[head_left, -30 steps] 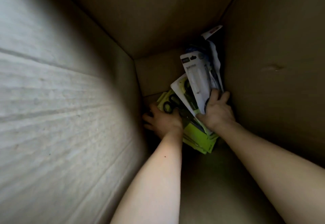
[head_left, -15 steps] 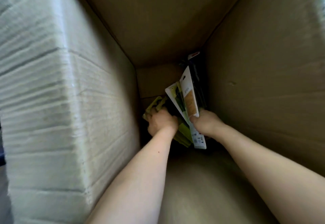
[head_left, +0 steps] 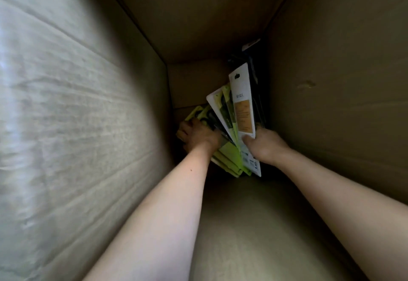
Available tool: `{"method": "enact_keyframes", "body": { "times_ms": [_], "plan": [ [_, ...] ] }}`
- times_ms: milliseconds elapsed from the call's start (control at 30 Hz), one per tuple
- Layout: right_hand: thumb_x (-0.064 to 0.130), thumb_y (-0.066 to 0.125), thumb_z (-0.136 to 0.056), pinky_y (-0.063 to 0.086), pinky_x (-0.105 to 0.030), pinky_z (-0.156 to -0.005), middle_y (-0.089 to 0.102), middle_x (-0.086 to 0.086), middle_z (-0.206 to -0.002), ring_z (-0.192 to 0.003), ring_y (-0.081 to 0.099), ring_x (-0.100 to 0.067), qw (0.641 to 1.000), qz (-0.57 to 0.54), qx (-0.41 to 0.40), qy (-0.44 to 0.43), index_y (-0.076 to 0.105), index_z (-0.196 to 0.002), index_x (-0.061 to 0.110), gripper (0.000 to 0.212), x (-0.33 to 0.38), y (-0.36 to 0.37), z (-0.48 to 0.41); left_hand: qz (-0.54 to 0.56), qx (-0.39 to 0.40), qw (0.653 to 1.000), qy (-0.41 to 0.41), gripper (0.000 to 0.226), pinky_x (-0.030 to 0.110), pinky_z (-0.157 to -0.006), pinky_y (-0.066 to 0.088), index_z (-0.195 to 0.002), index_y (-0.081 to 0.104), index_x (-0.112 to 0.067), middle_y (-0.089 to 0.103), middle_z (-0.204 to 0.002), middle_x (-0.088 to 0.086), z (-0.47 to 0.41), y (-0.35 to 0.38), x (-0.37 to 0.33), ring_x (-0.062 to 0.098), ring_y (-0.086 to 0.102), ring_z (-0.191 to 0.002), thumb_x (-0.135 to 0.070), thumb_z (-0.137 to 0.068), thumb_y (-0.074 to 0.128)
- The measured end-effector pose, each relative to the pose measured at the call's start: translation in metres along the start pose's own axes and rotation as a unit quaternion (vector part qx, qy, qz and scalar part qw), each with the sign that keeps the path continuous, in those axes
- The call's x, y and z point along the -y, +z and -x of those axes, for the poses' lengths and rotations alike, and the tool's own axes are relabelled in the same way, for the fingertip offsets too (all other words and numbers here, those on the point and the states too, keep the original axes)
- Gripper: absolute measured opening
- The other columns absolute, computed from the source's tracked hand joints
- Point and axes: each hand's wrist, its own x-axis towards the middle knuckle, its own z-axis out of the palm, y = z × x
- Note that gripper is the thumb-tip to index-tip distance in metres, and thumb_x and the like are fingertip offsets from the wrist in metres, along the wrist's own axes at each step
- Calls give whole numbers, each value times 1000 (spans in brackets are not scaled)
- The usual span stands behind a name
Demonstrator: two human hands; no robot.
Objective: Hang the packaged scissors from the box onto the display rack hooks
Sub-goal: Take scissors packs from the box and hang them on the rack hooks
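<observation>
Turned round since a second ago to show the printed back of the white scissors pack (head_left: 241, 104). Pinching its lower part with the right hand (head_left: 265, 146), thumb across the card. Clutching the green scissors packs (head_left: 228, 157) with the left hand (head_left: 198, 136), fingers curled over them. All fanned out deep in the cardboard box (head_left: 331, 104), far right corner.

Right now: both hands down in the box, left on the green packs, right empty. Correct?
No. The right hand is not empty: it grips the white pack, thumb on its face, per the head view. Both hands are down in the box, left hand on the green packs.
</observation>
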Motion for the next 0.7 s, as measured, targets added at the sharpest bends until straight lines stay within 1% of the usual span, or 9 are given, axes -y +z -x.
{"method": "enact_keyframes", "body": {
  "times_ms": [67, 233, 333, 400, 433, 500, 567, 633, 700],
  "plan": [
    [31, 38, -98, 45, -41, -98, 50, -14, -136, -118, 52, -30, 1000, -7, 3, 0, 43, -133, 11, 41, -5, -2, -4, -47, -9, 999, 1, 69, 46, -110, 22, -145, 18, -12, 6, -152, 12, -5, -1, -7, 36, 6, -139, -33, -89, 53],
    [30, 38, -98, 43, -36, -95, 49, -12, -136, -120, 51, -29, 999, -49, 2, 2, 43, -133, 12, 40, -6, 0, -8, -80, -50, 994, 47, 67, 46, -107, 24, -141, 26, -10, 25, -148, 10, -13, -4, -5, 34, 18, -136, -33, -87, 58],
    [31, 37, -98, 44, -35, -92, 50, -13, -135, -120, 51, -30, 997, -70, -23, 6, 43, -132, 12, 39, 0, -1, 2, 43, -41, 998, 29, 55, 36, -100, 39, -131, 41, -4, 49, -134, 15, -2, -5, -10, 31, 44, -125, -26, -86, 63],
    [31, 36, -98, 45, -34, -87, 51, -12, -133, -118, 52, -30, 995, -93, -41, 9, 43, -131, 13, 38, 3, -5, 15, 125, -40, 991, 4, 46, 35, -98, 45, -125, 48, -4, 55, -127, 16, 20, -10, -16, 31, 51, -119, -21, -85, 64],
    [31, 36, -98, 45, -34, -83, 51, -11, -132, -117, 53, -30, 994, -102, -48, 8, 43, -131, 14, 37, 5, -8, 24, 127, -48, 991, 5, 42, 36, -97, 45, -123, 49, -6, 55, -126, 15, 33, -14, -19, 32, 52, -117, -21, -86, 62],
    [30, 36, -98, 44, -31, -79, 52, -11, -131, -115, 54, -29, 992, -114, -55, 1, 42, -130, 14, 36, 11, -15, 45, 77, -78, 993, 50, 34, 34, -92, 45, -121, 52, -11, 58, -122, 13, 62, -28, -23, 32, 53, -114, -22, -89, 56],
    [30, 36, -98, 44, -30, -80, 53, -11, -130, -115, 54, -29, 990, -125, -63, -8, 42, -130, 13, 37, 19, -26, 74, 44, -125, 983, 126, 28, 32, -84, 42, -118, 55, -16, 58, -115, 10, 94, -49, -25, 30, 55, -109, -23, -91, 52],
    [29, 37, -97, 47, -37, -91, 53, -13, -129, -115, 53, -31, 989, -119, -86, -23, 45, -128, 11, 36, 28, -39, 109, 55, -168, 964, 197, 24, 27, -77, 37, -113, 59, -16, 57, -106, 7, 132, -74, -25, 25, 56, -98, -24, -91, 53],
    [24, 39, -96, 44, -41, -95, 54, -15, -125, -114, 52, -32, 984, -108, -123, -63, 47, -122, 8, 32, 40, -55, 153, 115, -204, 937, 259, 20, 23, -72, 35, -105, 65, -16, 59, -95, 3, 177, -102, -27, 20, 55, -87, -23, -87, 61]
  ]
}}
